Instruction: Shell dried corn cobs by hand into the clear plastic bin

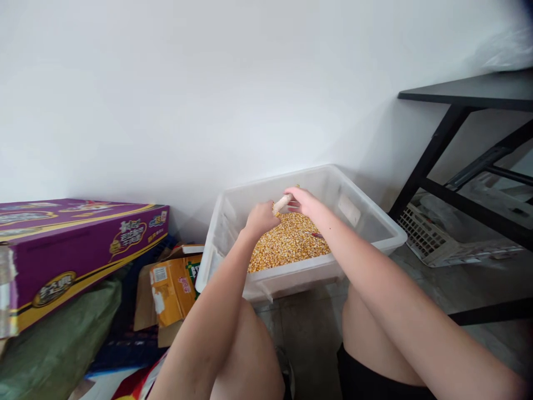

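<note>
A mostly bare, pale corn cob [282,204] is held level between both hands, above a heap of loose yellow corn kernels [287,244]. My left hand [262,216] is closed round its left end, where a few yellow kernels show. The fingers of my right hand [303,201] grip the other end. Beneath them the kernels lie in a translucent white plastic tub [366,244]. Something small and red [317,235] pokes out of the kernels near my right forearm; I cannot make out what it is.
Left of the tub stand an opened orange cardboard box [175,289] and a large purple carton [91,250] over a green sack [75,333]. A black-framed table [466,91] is at the right, with a white plastic crate [428,230] under it. A white wall [250,100] rises behind.
</note>
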Demonstrator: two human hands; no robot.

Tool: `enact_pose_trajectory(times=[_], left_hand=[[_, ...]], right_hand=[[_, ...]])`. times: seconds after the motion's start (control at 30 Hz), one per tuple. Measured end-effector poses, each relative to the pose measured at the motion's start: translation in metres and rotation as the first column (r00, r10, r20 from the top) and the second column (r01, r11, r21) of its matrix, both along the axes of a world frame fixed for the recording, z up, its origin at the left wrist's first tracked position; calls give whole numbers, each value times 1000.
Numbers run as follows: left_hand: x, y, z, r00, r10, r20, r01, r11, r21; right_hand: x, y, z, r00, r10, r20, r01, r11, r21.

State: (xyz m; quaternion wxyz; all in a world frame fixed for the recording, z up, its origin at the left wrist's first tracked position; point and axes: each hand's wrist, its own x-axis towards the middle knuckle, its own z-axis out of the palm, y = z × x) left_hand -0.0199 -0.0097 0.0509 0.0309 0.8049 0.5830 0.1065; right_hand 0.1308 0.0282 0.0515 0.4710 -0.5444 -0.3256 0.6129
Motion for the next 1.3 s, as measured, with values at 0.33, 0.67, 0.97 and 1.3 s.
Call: enact_pose_trajectory(times=[0.33,0.67,0.97,1.3], left_hand=[[23,-28,14,918,-267,-295,318,938,141],[28,-31,10,946,-147,-288,199,967,160],[17,-19,1,935,-236,-264,218,971,-94],[2,-4,-5,931,-114,345,345,576,-741]], right_hand=[[29,-21,12,706,600,377,-575,796,-191],[21,-34,-8,539,744,395,-745,640,-188],[4,-51,-14,-90,85,992,-768,628,-123],[-10,-71,7,-287,-80,955,-821,533,-203]])
